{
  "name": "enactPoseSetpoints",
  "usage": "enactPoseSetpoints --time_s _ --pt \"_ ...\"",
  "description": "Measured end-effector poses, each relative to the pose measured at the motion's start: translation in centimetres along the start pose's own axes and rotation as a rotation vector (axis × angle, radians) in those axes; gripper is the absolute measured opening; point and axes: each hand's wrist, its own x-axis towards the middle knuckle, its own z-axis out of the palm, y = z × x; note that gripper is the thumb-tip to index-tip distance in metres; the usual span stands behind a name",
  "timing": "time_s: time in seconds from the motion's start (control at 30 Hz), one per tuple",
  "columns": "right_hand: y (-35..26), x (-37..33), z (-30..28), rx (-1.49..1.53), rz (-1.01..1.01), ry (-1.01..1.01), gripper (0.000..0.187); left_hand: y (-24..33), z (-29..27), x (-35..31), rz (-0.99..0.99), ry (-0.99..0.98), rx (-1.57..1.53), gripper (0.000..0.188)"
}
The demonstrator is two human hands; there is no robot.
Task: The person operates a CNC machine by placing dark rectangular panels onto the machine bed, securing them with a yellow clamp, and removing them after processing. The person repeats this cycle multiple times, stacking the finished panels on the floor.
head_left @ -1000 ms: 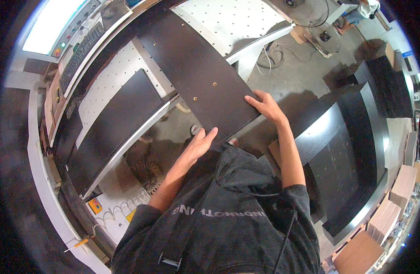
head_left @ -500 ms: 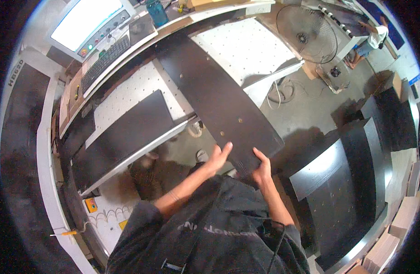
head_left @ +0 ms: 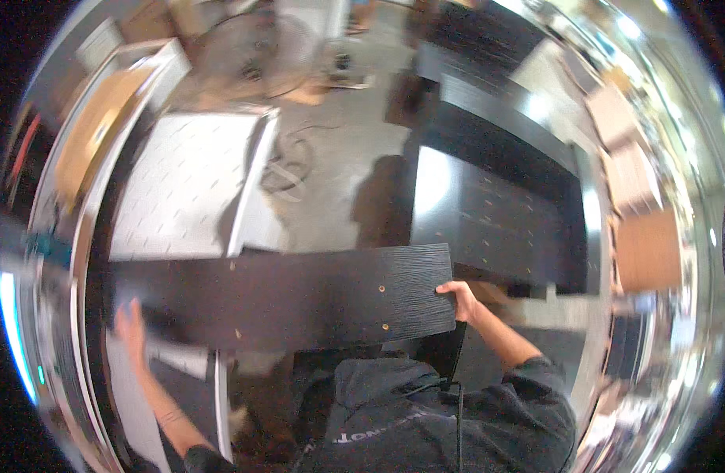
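Note:
A long dark board [head_left: 307, 296] with a few small brass-coloured holes stretches left to right in front of me. My right hand [head_left: 460, 302] grips its right end, thumb on top and the other fingers hidden beneath. Toward the board's left end, my left hand [head_left: 131, 335] is at the near edge, its fingers over the dark surface. Motion smears those fingers, so whether they grip is unclear. The board's left part lies over a white work table [head_left: 181, 181] dotted with small marks; its right end reaches past the table's edge.
Dark panels [head_left: 496, 213] are stacked to the right of the table, with drilled holes showing. Cardboard-brown boxes [head_left: 648, 248] line the far right. A large fan [head_left: 252, 59] stands beyond the table, and loose cable [head_left: 291, 169] lies on the floor. A lit screen [head_left: 17, 335] is at far left.
My view has turned to the right. The board, earlier pointing away from me, now lies crosswise. My left hand has gone from the near end to its other end; my right hand keeps hold.

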Motion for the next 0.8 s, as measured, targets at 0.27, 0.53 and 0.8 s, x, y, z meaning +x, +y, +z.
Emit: enactPoseSetpoints --time_s 0.27,0.53,0.8 --pt "-2.3 -4.4 -4.7 0.028 0.025 0.348 0.059 -5.1 5.5 15.4 0.054 -0.198 0.084 0.085" --pt "-2.9 -0.4 -1.3 -0.093 -0.002 0.324 0.074 -10.3 4.6 17.8 -0.005 -0.164 0.149 0.086" --pt "-3.4 2.6 5.3 -0.298 -0.164 0.489 0.076 -2.5 -0.2 14.8 -0.200 -0.108 0.220 0.086"
